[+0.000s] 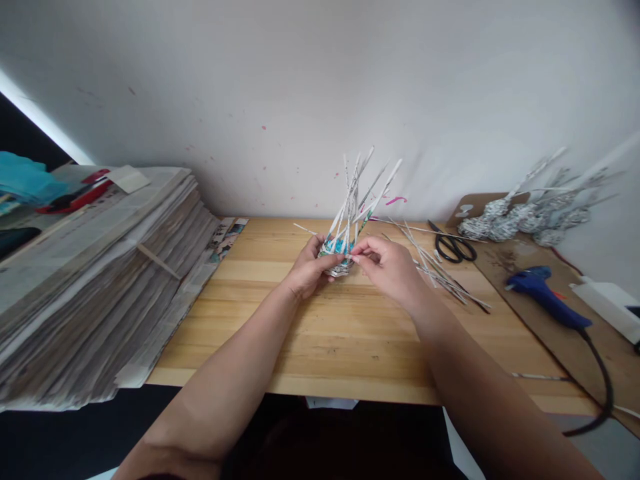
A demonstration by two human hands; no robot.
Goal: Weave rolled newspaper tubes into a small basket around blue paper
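Note:
A small woven paper basket (338,249), blue and white with newsprint patterning, is held just above the wooden table, with several rolled paper sticks rising from its rim. My left hand (311,268) wraps around its left side, the thumb lying across the front of the weave. At its right side, my right hand (384,264) pinches a paper strand between thumb and forefinger near the left thumb tip. The far side and underside of the basket are hidden.
Loose paper sticks (436,273) and black scissors (453,247) lie right of the hands. Farther right are a blue glue gun (550,297) with its cord and several woven paper pieces (520,220). A tall newspaper stack (125,267) stands left; a wall (280,87) bounds the back.

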